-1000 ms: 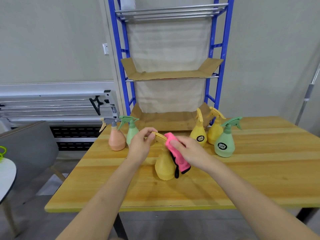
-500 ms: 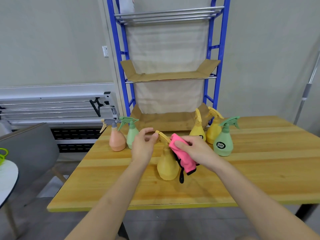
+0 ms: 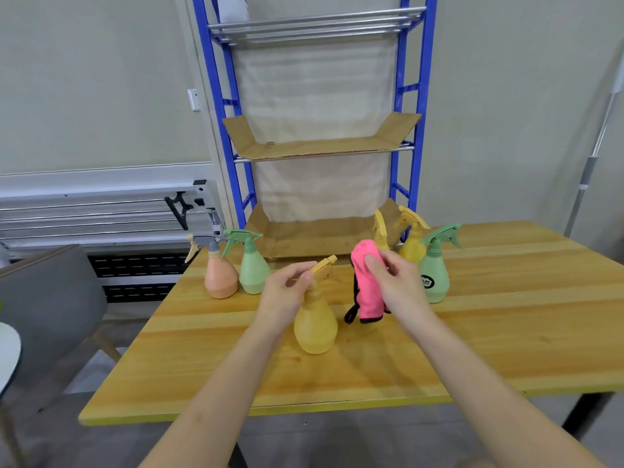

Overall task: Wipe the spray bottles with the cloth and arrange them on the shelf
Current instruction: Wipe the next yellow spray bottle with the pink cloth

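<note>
A yellow spray bottle (image 3: pixel 315 325) stands upright on the wooden table (image 3: pixel 506 332); my left hand (image 3: pixel 287 292) grips its nozzle head. To its right my right hand (image 3: pixel 395 282) holds a pink cloth (image 3: pixel 366 292) with black edging, apart from the bottle. An orange bottle (image 3: pixel 219 275) and a green bottle (image 3: pixel 253 268) stand at the back left. Two yellow bottles (image 3: pixel 413 244) and a green bottle (image 3: pixel 435 275) stand at the back right. The blue shelf rack (image 3: pixel 410 130) rises behind the table, with cardboard-lined shelves (image 3: pixel 320 146).
A grey chair (image 3: pixel 50 298) and the edge of a white round table (image 3: pixel 8 356) sit at the left. A metal pole (image 3: pixel 594 157) leans on the wall at the right. The lowest cardboard shelf (image 3: pixel 314 238) lies level with the table's back edge.
My right hand has pulled the pink cloth off the yellow bottle and moved it up and to the right. My left hand keeps its grip on the nozzle.
</note>
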`<state>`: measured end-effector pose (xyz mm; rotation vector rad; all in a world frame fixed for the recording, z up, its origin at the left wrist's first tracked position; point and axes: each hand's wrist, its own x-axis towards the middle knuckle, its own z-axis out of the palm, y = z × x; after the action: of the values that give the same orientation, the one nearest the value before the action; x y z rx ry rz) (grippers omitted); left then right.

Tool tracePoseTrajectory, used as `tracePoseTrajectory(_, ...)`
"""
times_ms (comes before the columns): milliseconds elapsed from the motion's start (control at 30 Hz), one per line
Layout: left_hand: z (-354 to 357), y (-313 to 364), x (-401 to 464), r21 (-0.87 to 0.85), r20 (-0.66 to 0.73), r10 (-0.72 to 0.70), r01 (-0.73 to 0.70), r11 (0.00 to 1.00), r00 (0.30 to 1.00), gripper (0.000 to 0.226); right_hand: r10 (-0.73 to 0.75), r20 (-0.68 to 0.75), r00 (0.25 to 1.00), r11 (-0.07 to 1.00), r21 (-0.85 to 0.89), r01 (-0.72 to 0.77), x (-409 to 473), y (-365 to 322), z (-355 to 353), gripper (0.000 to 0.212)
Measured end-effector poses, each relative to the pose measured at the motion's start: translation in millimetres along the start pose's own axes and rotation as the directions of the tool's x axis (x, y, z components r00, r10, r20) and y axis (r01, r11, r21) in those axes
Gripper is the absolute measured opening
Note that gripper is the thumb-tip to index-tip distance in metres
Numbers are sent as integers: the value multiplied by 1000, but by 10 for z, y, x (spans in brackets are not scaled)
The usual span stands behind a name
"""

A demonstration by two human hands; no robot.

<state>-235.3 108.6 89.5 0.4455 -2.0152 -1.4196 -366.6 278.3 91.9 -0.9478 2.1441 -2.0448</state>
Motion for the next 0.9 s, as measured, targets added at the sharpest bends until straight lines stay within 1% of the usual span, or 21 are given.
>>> tracePoseTrajectory(100,-39,-12,-26,-92,-31,-49,46,995,998,22,-53,-3,999,998,13,54,73,-32,36,19)
tracePoseTrajectory(200,-53,-150,-99,-87,-77,-12,6,996,997,25,-109,49,993,994,-14,110,114,-18,160,24)
tracePoseTrajectory(300,-55,-308,-162,6,-34,-10,11,1000,999,29,-135,125,983,986,-81,146,143,34,255,29)
tracePoseTrajectory(400,-42,-366,-166,93,15,24,-25,995,1000,19,-136,223,965,976,-139,170,131,44,311,42)
tracePoseTrajectory(467,-24,-390,-135,160,-4,42,-41,986,999,16,-160,238,958,958,-196,209,139,56,363,49)
tracePoseTrajectory(567,8,-474,-106,318,3,58,-56,946,998,33,-189,212,959,931,-271,244,184,57,415,51)
tracePoseTrajectory(733,-7,-466,-43,472,37,107,-112,875,994,34,-219,306,927,876,-356,324,284,30,392,55)
tracePoseTrajectory(900,-5,-417,-21,539,29,102,-102,836,994,37,-185,404,896,786,-486,382,387,-135,388,50)
